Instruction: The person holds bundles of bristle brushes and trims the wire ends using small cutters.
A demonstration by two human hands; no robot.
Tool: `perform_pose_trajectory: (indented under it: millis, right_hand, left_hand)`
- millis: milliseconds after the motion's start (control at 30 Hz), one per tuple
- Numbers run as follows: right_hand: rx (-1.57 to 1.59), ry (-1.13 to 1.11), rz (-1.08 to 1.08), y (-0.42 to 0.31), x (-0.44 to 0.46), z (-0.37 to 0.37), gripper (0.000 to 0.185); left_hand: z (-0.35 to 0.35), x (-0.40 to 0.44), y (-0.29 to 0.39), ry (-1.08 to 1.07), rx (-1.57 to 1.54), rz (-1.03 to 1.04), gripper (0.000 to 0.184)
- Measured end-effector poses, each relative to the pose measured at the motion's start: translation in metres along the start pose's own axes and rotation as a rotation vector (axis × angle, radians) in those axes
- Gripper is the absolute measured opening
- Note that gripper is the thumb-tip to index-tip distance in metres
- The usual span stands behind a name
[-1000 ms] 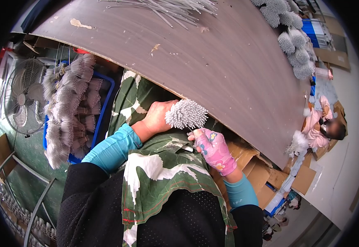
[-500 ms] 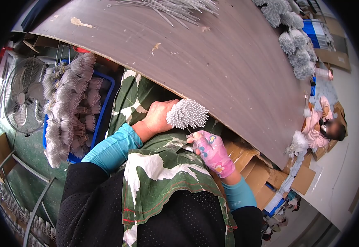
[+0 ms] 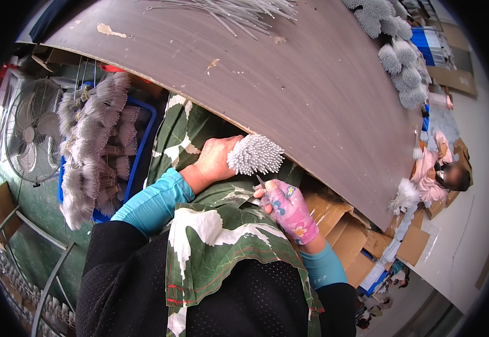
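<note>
My left hand is closed around a bundle of thin rods with pale grey-white tips, at the near edge of the table. The tips fan out toward me, while the rest of the bundle is hidden. Just below it, my right hand, in a pink flowered fingerless glove, pinches a thin, pointed metal tool. Its tip points up toward the underside of the bundle. I cannot tell whether the two touch. A green-and-white patterned apron covers my lap beneath both hands.
Loose thin rods lie on the brown table. More grey bundles are piled at its far right, near a person in pink. At left are a blue crate of bundles and a fan. Cardboard boxes stand at right.
My right hand and the pointed tool have shifted slightly, and more of the tool's tip shows now. My left hand and the bundle have stayed almost still.
</note>
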State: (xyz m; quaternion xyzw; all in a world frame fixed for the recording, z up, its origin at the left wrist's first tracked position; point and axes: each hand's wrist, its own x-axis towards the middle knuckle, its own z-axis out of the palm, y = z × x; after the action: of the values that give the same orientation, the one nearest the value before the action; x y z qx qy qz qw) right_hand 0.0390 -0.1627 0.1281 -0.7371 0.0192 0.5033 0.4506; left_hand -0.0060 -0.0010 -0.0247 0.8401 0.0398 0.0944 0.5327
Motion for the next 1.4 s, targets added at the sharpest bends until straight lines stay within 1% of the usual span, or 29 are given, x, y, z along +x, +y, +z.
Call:
perform_pose_trajectory:
  millis: [200, 267, 367, 500, 700, 900, 967, 1200, 1267, 1400]
  right_hand:
    - [0.066, 0.020, 0.017, 0.004, 0.000, 0.004, 0.031]
    - [0.060, -0.012, -0.045, 0.007, 0.001, 0.002, 0.032]
    - [0.036, -0.025, -0.064, 0.006, 0.000, -0.001, 0.033]
    - [0.055, -0.033, -0.040, 0.002, 0.002, -0.002, 0.034]
    - [0.069, -0.055, -0.068, -0.001, 0.004, 0.006, 0.034]
    - [0.077, -0.037, -0.023, 0.003, 0.006, 0.010, 0.033]
    - [-0.006, -0.005, -0.066, 0.004, 0.008, 0.009, 0.033]
    - [-0.079, 0.022, -0.062, 0.003, 0.014, 0.005, 0.033]
    - [-0.118, 0.019, -0.091, 0.006, 0.017, 0.004, 0.033]
    - [-0.138, 0.035, -0.082, -0.001, 0.016, 0.004, 0.033]
  left_hand:
    - [0.000, 0.001, 0.001, 0.010, -0.005, 0.001, 0.030]
    - [0.000, 0.001, 0.000, 0.001, -0.005, -0.002, 0.030]
    - [0.002, 0.000, -0.004, 0.003, -0.039, 0.013, 0.033]
    - [0.001, 0.000, -0.004, -0.007, -0.037, 0.023, 0.034]
    - [0.001, 0.000, -0.002, -0.005, -0.021, 0.019, 0.033]
    - [0.001, 0.000, 0.000, 0.007, -0.031, 0.018, 0.032]
    - [0.000, -0.001, 0.000, 0.019, -0.055, 0.017, 0.031]
    - [0.003, -0.001, -0.002, 0.016, -0.047, 0.014, 0.032]
    - [0.003, -0.001, -0.002, 0.019, -0.053, 0.015, 0.033]
    - [-0.001, -0.001, 0.000, -0.016, -0.034, -0.003, 0.035]
